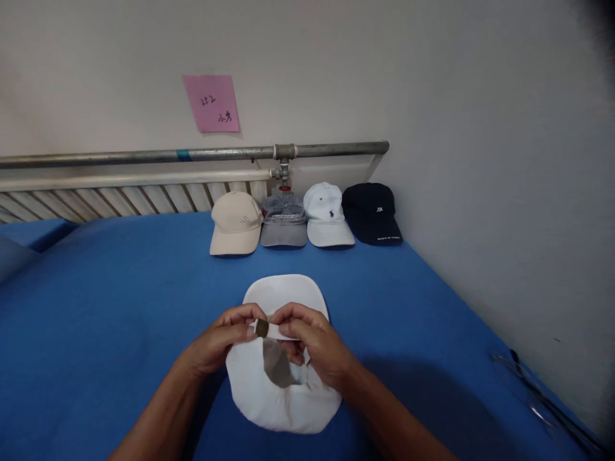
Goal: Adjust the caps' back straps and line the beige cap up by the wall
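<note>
A white cap (288, 410) lies on the blue cloth in front of me, its brim pointing away toward the wall. Across its rear opening runs a white adjusting strap (276, 331) with a dark brass-coloured buckle (261, 328). My left hand (225, 336) pinches the strap end at the buckle between thumb and fingers. Just right of the buckle, my right hand (314, 342) grips the strap between thumb and forefinger, its other fingers curled below over the opening. Part of the brim and crown is hidden behind both hands.
Along the wall stand a beige cap (236, 218), a grey cap (284, 227), a white cap with a small dark logo (329, 211) and a black cap (369, 208). Behind them are a radiator (106, 198) and a metal pipe (216, 154). Thin dark-framed glasses (533, 397) lie at right.
</note>
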{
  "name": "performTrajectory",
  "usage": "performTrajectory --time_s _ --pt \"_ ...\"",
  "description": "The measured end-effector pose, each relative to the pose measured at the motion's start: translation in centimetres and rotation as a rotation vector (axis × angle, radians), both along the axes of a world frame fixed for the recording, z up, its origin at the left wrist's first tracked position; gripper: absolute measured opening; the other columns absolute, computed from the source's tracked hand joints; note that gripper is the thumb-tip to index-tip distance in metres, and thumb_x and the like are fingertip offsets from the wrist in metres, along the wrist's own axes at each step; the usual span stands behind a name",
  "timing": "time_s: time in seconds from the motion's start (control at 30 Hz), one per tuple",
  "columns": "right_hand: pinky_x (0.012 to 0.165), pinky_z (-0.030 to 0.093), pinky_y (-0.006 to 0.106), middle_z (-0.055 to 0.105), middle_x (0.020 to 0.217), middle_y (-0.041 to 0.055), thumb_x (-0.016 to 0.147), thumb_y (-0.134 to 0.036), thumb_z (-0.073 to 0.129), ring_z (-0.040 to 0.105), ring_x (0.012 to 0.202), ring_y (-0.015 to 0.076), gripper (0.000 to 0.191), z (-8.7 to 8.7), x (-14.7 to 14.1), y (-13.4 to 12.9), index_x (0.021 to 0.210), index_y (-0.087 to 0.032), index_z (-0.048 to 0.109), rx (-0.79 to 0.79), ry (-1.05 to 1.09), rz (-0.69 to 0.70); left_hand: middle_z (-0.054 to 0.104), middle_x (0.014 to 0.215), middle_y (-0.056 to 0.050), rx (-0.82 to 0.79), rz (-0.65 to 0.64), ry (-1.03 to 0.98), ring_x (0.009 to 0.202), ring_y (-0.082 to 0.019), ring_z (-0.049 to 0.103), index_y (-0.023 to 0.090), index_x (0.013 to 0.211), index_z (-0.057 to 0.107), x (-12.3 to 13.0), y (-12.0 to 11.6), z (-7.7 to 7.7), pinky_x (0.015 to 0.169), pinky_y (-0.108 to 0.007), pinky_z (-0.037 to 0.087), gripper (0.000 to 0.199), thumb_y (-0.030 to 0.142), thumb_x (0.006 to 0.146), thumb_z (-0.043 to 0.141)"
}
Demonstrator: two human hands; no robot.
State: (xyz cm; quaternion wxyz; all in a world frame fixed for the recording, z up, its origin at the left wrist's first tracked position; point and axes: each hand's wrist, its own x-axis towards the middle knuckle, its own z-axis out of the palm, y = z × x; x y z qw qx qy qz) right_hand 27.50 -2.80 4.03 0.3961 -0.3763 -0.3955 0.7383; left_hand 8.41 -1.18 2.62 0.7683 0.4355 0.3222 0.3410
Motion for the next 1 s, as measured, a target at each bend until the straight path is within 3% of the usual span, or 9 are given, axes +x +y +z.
performTrajectory --time_s 0.17,0.33,0.47,0.7,0.87,1.0 --pt "0.044 0.029 0.021 0.049 0.055 -0.0074 0.067 -0.022 0.063 0.039 0.045 0.0064 0.014 0.4 0.0 -0.1 0.080 -0.019 0.059 0.100 -0.026 0.003 0.055 0.061 0.001 -0.015 -0.005 0.048 0.048 -0.007 0.045 0.014 0.074 0.065 0.4 -0.2 0.2 0.046 -0.016 0.033 0.030 0.032 0.059 0.084" --pt "0.060 0.039 0.025 0.057 0.067 -0.0030 0.074 -0.024 0.061 0.052 0.063 0.0112 0.013 1.7 1.4 -0.2 0.085 -0.019 0.063 0.238 -0.217 0.001 0.055 0.060 0.002 -0.004 0.025 0.067 0.050 -0.007 0.048 0.014 0.071 0.064 0.2 -0.1 0.7 0.048 -0.015 0.035 0.031 0.032 0.057 0.086" --pt "0.061 0.037 0.025 0.060 0.069 -0.0033 0.071 -0.017 0.062 0.052 0.065 0.0114 0.014 2.3 2.2 -0.5 0.085 -0.020 0.063 0.269 -0.306 0.034 0.056 0.062 0.001 0.008 0.024 0.068 0.051 -0.007 0.048 0.014 0.072 0.066 0.0 -0.1 0.7 0.049 -0.016 0.036 0.032 0.033 0.056 0.087" --pt "0.063 0.041 0.026 0.063 0.071 -0.0027 0.069 -0.018 0.065 0.056 0.067 0.0130 0.016 1.9 1.4 -0.8 0.085 -0.020 0.063 0.244 -0.219 0.051 0.055 0.064 0.001 0.044 -0.021 0.054 0.053 -0.008 0.045 0.014 0.074 0.066 0.1 -0.5 0.3 0.050 -0.017 0.033 0.034 0.038 0.060 0.085" --pt "0.068 0.041 0.027 0.064 0.078 -0.0014 0.074 -0.016 0.062 0.055 0.073 0.0134 0.014 3.1 1.9 -1.2 0.086 -0.020 0.064 0.359 -0.328 0.049 0.054 0.064 0.001 0.075 -0.010 0.066 0.056 -0.008 0.044 0.014 0.075 0.066 0.1 -0.5 0.6 0.053 -0.018 0.032 0.035 0.037 0.059 0.086" --pt "0.066 0.039 0.026 0.060 0.072 -0.0028 0.073 -0.015 0.063 0.053 0.070 0.0127 0.015 3.6 2.1 -1.3 0.087 -0.020 0.063 0.347 -0.370 0.029 0.053 0.064 0.002 0.098 -0.016 0.089 0.057 -0.009 0.042 0.014 0.075 0.066 0.1 -0.5 0.7 0.054 -0.019 0.030 0.032 0.036 0.060 0.084"
